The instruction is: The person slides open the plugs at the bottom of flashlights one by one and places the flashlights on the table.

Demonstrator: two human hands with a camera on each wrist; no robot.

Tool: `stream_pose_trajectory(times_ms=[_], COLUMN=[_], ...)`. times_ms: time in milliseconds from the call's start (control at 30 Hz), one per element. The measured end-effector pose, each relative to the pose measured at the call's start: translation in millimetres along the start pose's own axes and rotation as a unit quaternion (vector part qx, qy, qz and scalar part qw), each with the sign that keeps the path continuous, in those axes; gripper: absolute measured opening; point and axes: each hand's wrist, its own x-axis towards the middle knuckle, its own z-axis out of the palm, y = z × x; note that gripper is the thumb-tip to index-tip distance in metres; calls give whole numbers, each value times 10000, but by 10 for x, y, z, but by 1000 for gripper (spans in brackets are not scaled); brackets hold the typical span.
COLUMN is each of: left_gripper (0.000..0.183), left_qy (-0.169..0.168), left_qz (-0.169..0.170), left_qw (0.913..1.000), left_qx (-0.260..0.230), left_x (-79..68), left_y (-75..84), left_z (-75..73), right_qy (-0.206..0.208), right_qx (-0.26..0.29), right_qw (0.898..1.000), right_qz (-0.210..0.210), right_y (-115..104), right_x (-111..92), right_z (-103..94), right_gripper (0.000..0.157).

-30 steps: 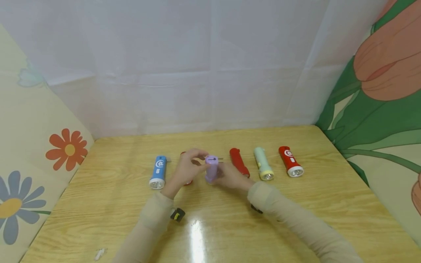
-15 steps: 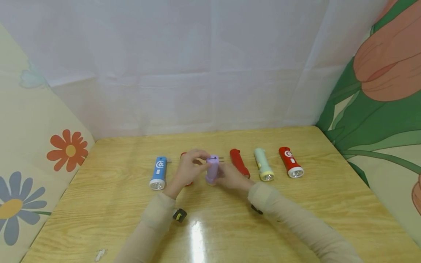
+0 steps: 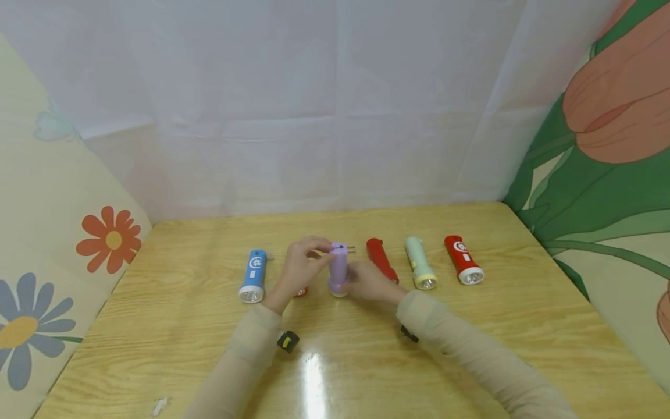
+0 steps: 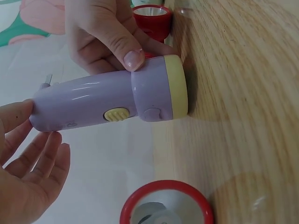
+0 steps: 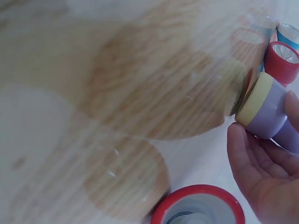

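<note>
A purple flashlight point(image 3: 338, 270) with a yellow lens rim stands nearly upright between both hands, lens end down. My left hand point(image 3: 305, 262) pinches its tail end between thumb and fingers. Lower down, my right hand point(image 3: 369, 281) grips the flashlight's head, the thumb lying on it in the left wrist view. Two metal plug prongs point(image 3: 350, 249) stick out sideways near the tail. On the body is a yellow slide switch point(image 4: 117, 115). The yellow rim point(image 4: 179, 87) is at the tabletop; whether it touches, I cannot tell.
Left of the hands lies a blue flashlight point(image 3: 253, 276). A red flashlight point(image 3: 300, 291) is mostly hidden behind my left hand. To the right lie a red flashlight point(image 3: 382, 260), a mint-green one point(image 3: 420, 262) and a red-and-white one point(image 3: 463, 259). Cloth hangs behind the table point(image 3: 356, 361).
The purple flashlight has turned more upright, its tail rising slightly, and its yellow rim now shows below the right hand. Both hands keep hold of it. The other flashlights lie as before.
</note>
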Motion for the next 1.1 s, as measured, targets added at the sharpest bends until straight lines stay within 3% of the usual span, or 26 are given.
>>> stream_pose_trajectory(times_ms=[400,833,1100], left_gripper=[14,19,18], left_qy=[301,397,480], left_qz=[-96,-547,-530], left_qw=[9995,9976,9972], left_qx=[-6,152,239], left_x=[58,99,133], left_y=[-61,-81,-135], left_z=[33,70,95], right_qy=[-59,-244,-141], right_qx=[279,398,620], right_qw=[9982,9982,9974], right_qz=[535,372,338], right_y=[-53,-48,-27], right_x=[-26,-4,11], right_z=[-37,-50,-22], right_gripper=[30,36,35])
